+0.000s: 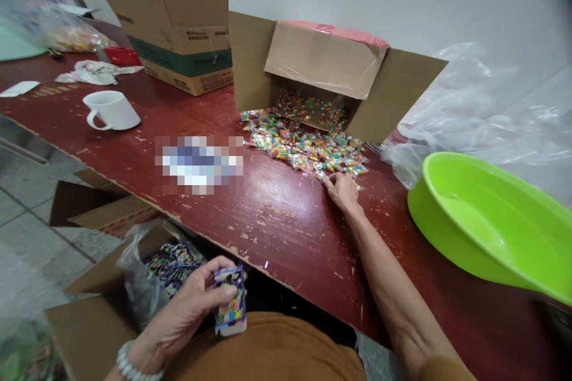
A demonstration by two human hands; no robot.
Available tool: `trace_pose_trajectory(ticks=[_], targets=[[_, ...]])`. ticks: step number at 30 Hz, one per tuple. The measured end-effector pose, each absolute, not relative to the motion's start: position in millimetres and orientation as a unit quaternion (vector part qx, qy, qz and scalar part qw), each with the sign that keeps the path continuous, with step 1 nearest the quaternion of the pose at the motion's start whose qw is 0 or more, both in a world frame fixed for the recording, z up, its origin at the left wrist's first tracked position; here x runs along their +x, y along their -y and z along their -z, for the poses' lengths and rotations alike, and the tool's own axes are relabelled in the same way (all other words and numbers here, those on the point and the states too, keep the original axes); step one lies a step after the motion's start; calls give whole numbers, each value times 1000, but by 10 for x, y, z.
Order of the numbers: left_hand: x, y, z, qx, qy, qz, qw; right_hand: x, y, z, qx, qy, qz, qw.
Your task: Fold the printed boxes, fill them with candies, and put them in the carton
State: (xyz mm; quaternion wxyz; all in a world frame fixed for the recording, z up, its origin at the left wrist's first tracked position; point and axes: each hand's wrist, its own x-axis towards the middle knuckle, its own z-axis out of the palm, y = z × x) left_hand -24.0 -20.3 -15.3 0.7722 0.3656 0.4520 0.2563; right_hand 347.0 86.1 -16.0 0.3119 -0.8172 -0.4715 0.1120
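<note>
In my left hand is a small purple printed candy box, gripped between thumb and fingers just past the table's front edge. Its lower end shows a pale flap, and it looks open there. My right hand is stretched forward to the near edge of a pile of clear candy packets with colourful sweets inside. Its fingertips are pinched on one small candy packet at that edge. The pile spills out of a cardboard box lying on its side, its flaps spread.
A lime-green basin stands at the right, beside clear plastic bags. On the left are a white mug, a crumpled cloth and a tall carton. Below the table edge, an open carton holds many purple boxes.
</note>
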Motion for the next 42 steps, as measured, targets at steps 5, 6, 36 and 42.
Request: trace_pose_trajectory(ticks=[5, 6, 36, 42], targets=[[-813, 141, 269, 546, -480, -105, 678, 3474, -812, 253, -799, 472, -150, 342], [-915, 127, 271, 564, -482, -60, 668, 3443, -787, 243, -791, 472, -160, 354], [81, 172, -95, 355, -382, -383, 763, 1724, 40, -135, -373, 400, -721, 426], [129, 152, -93, 351, -379, -403, 755, 1665, 85, -50, -410, 561, -526, 489]])
